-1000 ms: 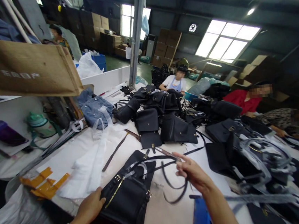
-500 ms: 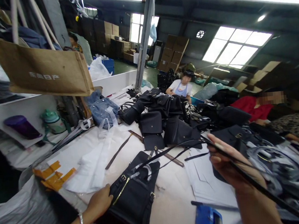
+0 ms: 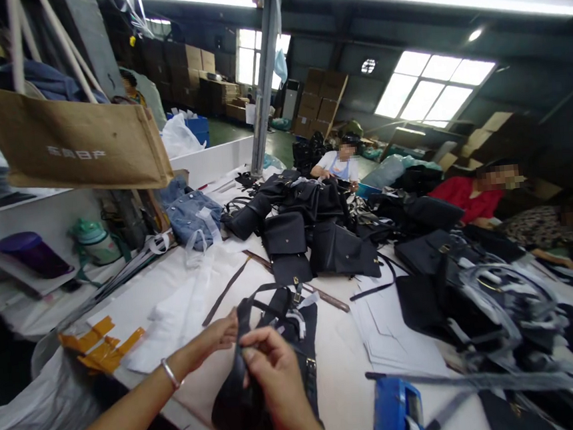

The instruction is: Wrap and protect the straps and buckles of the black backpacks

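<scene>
My right hand is closed, thumb against fingers, pinching a black strap that loops up over the bag. My left hand is just beside it, fingers loosely stretched toward the strap; their tips pass behind it, so I can't tell whether they grip it. There's a bracelet on that wrist. The black bag is on the table right in front of me, partly hidden by my right hand, with a buckle showing on its right side. Beyond it, a brown strip lies near the heap of black bags. To the right are sheets of paper, and nearer me a blue tool. Orange tape is stuck near the table's left edge. Across the table sit a person in red and another in a white top.
</scene>
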Demonstrator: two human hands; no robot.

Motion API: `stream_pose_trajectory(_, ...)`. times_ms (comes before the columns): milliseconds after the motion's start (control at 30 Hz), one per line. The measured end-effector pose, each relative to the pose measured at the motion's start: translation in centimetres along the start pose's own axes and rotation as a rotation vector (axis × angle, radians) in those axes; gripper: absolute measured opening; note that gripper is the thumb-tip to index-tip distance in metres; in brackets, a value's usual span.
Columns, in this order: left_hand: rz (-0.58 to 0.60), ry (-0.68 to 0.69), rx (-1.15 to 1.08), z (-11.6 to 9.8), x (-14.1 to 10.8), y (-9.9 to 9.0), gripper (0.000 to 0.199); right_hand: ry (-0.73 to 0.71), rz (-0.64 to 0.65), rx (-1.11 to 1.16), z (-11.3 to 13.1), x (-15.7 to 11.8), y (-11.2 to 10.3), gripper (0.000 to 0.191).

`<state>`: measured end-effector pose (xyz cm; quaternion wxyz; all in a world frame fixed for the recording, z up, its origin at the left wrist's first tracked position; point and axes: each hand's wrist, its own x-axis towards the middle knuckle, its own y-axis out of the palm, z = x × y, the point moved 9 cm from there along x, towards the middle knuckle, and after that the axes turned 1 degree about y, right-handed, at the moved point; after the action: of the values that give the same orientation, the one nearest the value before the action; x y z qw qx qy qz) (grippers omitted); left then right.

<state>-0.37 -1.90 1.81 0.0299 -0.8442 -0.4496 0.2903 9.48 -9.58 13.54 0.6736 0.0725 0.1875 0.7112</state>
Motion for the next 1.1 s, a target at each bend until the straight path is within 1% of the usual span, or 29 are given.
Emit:
stream_pose_trajectory(33, 0.118, -0.011, -0.126, -0.6, -0.3, -0.1, 0.069, 0.021, 0.015, -0.053, -2.1, -0.1, 1.4, 0.017)
stream_pose_trajectory(67, 0.279, -0.053, -0.297, -1.2, -0.8, 0.5, 0.073, 0.032, 0.024, -0.110, -3.9, -0.1, 2.6, 0.015)
stream_pose_trajectory(100, 0.429, -0.106, -0.464, -1.7, -1.5, 1.2, 0.073, 0.032, 0.040, -0.177, -5.4, -0.2, 3.6, 0.015)
stream_pose_trajectory(133, 0.534, -0.163, -0.619, -2.1, -2.2, 1.7, 0.069, 0.014, 0.079, -0.261, -6.5, -0.3, 4.6, 0.015)
stream_pose_trajectory(167, 0.576, -0.208, -0.736, -2.2, -2.7, 1.9, 0.061, -0.021, 0.146, -0.366, -7.2, -0.4, 5.5, 0.016)
stream_pose_trajectory(200, 0.553, -0.229, -0.799, -1.9, -2.9, 1.6, 0.051, -0.071, 0.236, -0.491, -7.5, -0.8, 6.3, 0.019)
stream_pose_trajectory(233, 0.494, -0.228, -0.828, -1.4, -2.9, 1.0, 0.042, -0.130, 0.329, -0.632, -7.6, -1.3, 6.8, 0.024)
stream_pose_trajectory(267, 0.431, -0.211, -0.835, -0.9, -2.9, 0.3, 0.036, -0.188, 0.396, -0.778, -7.5, -1.8, 6.7, 0.031)
stream_pose_trajectory(300, 0.385, -0.190, -0.829, -0.3, -2.9, -0.5, 0.035, -0.233, 0.417, -0.917, -7.4, -2.2, 5.9, 0.041)
stream_pose_trajectory(333, 0.369, -0.176, -0.816, 0.3, -3.1, -1.2, 0.036, -0.254, 0.388, -1.045, -7.2, -2.3, 4.6, 0.052)
stream_pose_trajectory(367, 0.373, -0.173, -0.800, 0.8, -3.3, -1.7, 0.038, -0.247, 0.328, -1.160, -7.2, -2.3, 2.8, 0.061)
stream_pose_trajectory(433, 0.394, -0.187, -0.752, 2.0, -3.8, -2.6, 0.046, -0.154, 0.217, -1.365, -8.2, -2.2, -1.0, 0.075)
stream_pose_trajectory(467, 0.399, -0.195, -0.710, 2.6, -4.0, -2.9, 0.051, -0.076, 0.203, -1.466, -9.4, -2.1, -2.7, 0.080)
stream_pose_trajectory(500, 0.393, -0.193, -0.645, 3.1, -4.1, -3.2, 0.058, 0.009, 0.210, -1.564, -10.8, -2.1, -4.1, 0.081)
stream_pose_trajectory(533, 0.370, -0.173, -0.560, 3.7, -4.0, -3.5, 0.065, 0.091, 0.221, -1.648, -12.2, -2.1, -5.4, 0.075)
stream_pose_trajectory(600, 0.282, -0.108, -0.354, 4.7, -3.5, -4.3, 0.082, 0.217, 0.205, -1.764, -14.3, -2.1, -7.3, 0.048)
stream_pose_trajectory(633, 0.225, -0.083, -0.251, 5.2, -3.2, -4.7, 0.083, 0.250, 0.182, -1.793, -14.9, -2.1, -8.0, 0.035)
stream_pose_trajectory(667, 0.162, -0.065, -0.161, 5.8, -2.9, -5.2, 0.078, 0.263, 0.162, -1.805, -15.2, -2.1, -8.5, 0.026)
stream_pose_trajectory(700, 0.097, -0.054, -0.090, 6.4, -2.6, -5.7, 0.067, 0.260, 0.149, -1.807, -15.4, -2.1, -8.9, 0.022)
stream_pose_trajectory(733, 0.040, -0.052, -0.040, 6.9, -2.3, -6.1, 0.056, 0.251, 0.137, -1.808, -15.4, -2.1, -9.2, 0.021)
stream_pose_trajectory(767, -0.007, -0.051, -0.008, 7.4, -2.1, -6.4, 0.049, 0.240, 0.126, -1.810, -15.4, -2.2, -9.6, 0.021)
stream_pose_trajectory(800, -0.037, -0.049, 0.005, 7.8, -1.8, -6.7, 0.047, 0.232, 0.108, -1.812, -15.4, -2.4, -10.1, 0.022)
stream_pose_trajectory(833, -0.043, -0.049, 0.004, 8.0, -1.7, -6.6, 0.048, 0.233, 0.085, -1.816, -15.3, -2.6, -10.6, 0.023)
stream_pose_trajectory(900, 0.014, -0.076, -0.037, 8.6, -1.4, -6.0, 0.053, 0.266, 0.030, -1.817, -15.2, -3.0, -11.9, 0.023)
stream_pose_trajectory(967, 0.119, -0.122, -0.126, 9.2, -1.5, -4.9, 0.058, 0.318, -0.019, -1.798, -15.2, -3.4, -13.3, 0.023)
stream_pose_trajectory(1033, 0.218, -0.165, -0.231, 9.8, -2.1, -4.3, 0.061, 0.366, -0.064, -1.760, -15.0, -3.6, -14.6, 0.026)
stream_pose_trajectory(1100, 0.312, -0.196, -0.304, 10.6, -3.2, -4.2, 0.061, 0.393, -0.105, -1.714, -14.6, -3.6, -15.6, 0.029)
